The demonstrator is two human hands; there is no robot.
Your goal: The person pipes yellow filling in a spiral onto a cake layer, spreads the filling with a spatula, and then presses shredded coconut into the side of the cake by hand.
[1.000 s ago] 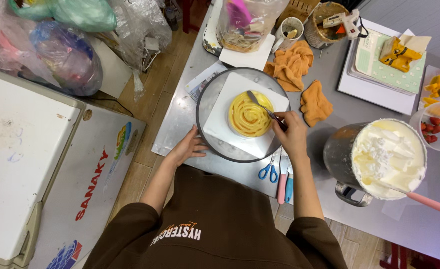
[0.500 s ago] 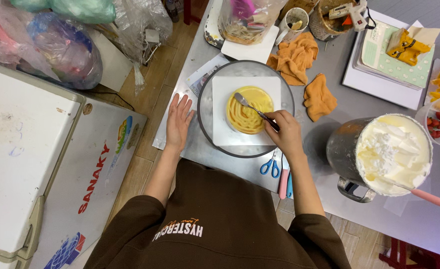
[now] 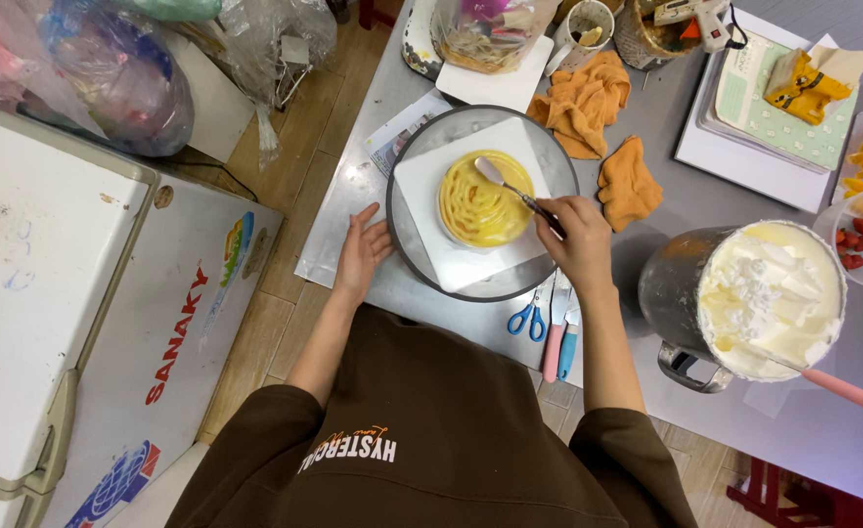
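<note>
While the right hand (image 3: 580, 238) gripped a palette knife (image 3: 514, 191), blade on the yellow-topped cake (image 3: 480, 207) centred on the round turntable (image 3: 421, 259), the left hand (image 3: 361, 249) lay open against the turntable's left rim. Spreading looked underway; turning it evenly would likely matter next.

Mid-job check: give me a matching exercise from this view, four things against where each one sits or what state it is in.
Things:
1. palette knife
2. scissors
3. metal pot
4. left hand

Places or states:
A. full of white cream, pink handle sticking out
B. held in the right hand, blade on the yellow-topped cake
C. at the turntable rim, fingers open
D. lying on the table below the turntable, blue handles

Pairs: 1-B, 2-D, 3-A, 4-C
</note>
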